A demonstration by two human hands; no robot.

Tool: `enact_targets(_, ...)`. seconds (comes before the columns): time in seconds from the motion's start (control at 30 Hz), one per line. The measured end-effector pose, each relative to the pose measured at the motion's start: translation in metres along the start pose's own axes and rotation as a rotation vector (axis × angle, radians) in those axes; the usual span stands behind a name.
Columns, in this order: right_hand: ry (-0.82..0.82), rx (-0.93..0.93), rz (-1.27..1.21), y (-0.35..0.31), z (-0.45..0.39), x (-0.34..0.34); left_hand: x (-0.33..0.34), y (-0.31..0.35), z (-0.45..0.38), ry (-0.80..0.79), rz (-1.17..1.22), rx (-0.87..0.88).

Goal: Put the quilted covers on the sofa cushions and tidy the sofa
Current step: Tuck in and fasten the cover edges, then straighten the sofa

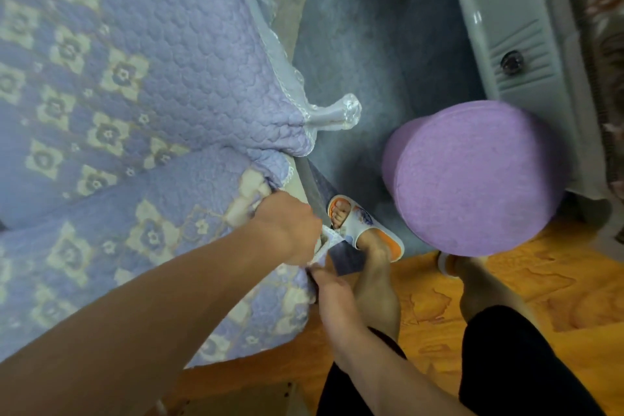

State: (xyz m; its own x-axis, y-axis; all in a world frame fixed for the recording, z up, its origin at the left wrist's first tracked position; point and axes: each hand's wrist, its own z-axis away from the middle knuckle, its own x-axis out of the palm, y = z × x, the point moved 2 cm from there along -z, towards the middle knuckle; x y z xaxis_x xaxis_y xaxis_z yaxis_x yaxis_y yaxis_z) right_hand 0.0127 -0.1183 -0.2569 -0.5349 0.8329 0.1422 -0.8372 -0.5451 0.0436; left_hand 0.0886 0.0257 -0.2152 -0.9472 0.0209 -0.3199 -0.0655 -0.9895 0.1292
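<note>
Gripping quilted cover (141,240) edge: left hand (287,230), right hand (332,290) | purple stool (479,179), grey rug (371,44), wood floor (506,287)

We see a narrow lane of grey rug (364,44) between the quilted sofa cushions (141,84) and the cabinet (506,20). The purple round stool (472,179) blocks its near end, close beside our slippered foot (358,226).

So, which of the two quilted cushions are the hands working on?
The nearer cushion, at the sofa's front edge. Both hands, left hand and right hand, grip its corner; the farther cushion lies untouched.
</note>
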Motion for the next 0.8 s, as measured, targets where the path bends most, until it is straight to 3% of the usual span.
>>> enact_targets(0.1, -0.042, 0.044, 0.089, -0.002, 0.005, 0.017, 0.002, -0.023, 0.033, 0.683, 0.37, 0.016)
enact_targets(0.17, -0.042, 0.0, 0.286, -0.016, 0.008, 0.014, 0.011, -0.048, 0.062, 1.064, 0.513, -0.229)
enact_targets(0.2, -0.027, -0.046, 0.459, -0.026, 0.012, 0.013, 0.021, -0.063, 0.083, 1.132, 0.578, -0.418)
enact_targets(0.27, -0.069, -0.134, 0.962, -0.057, 0.021, 0.012, 0.05, -0.088, 0.116, 1.078, 0.766, -0.775)
enact_targets(0.33, -0.11, -0.209, 1.548, -0.099, 0.042, 0.014, 0.081, -0.099, 0.14, 0.898, 0.978, -1.001)
enact_targets(0.37, -0.11, -0.239, 1.739, -0.116, 0.044, 0.013, 0.095, -0.097, 0.142, 0.798, 1.048, -1.033)
enact_targets(0.43, -0.058, -0.344, 1.986, -0.16, 0.068, 0.022, 0.107, -0.083, 0.152, 0.654, 1.212, -0.928)
enact_targets(0.53, 0.045, -0.599, 2.03, -0.225, 0.109, 0.058, 0.111, -0.062, 0.156, 0.445, 1.297, -0.743)
enact_targets(0.6, 0.197, -0.765, 2.002, -0.263, 0.132, 0.089, 0.109, -0.062, 0.155, 0.379, 1.28, -0.698)
enact_targets(0.7, 0.396, -0.758, 1.885, -0.297, 0.151, 0.124, 0.107, -0.077, 0.151, 0.284, 1.24, -0.671)
enact_targets(0.8, 0.356, -0.688, 1.898, -0.299, 0.165, 0.15, 0.103, -0.091, 0.15, 0.193, 1.186, -0.614)
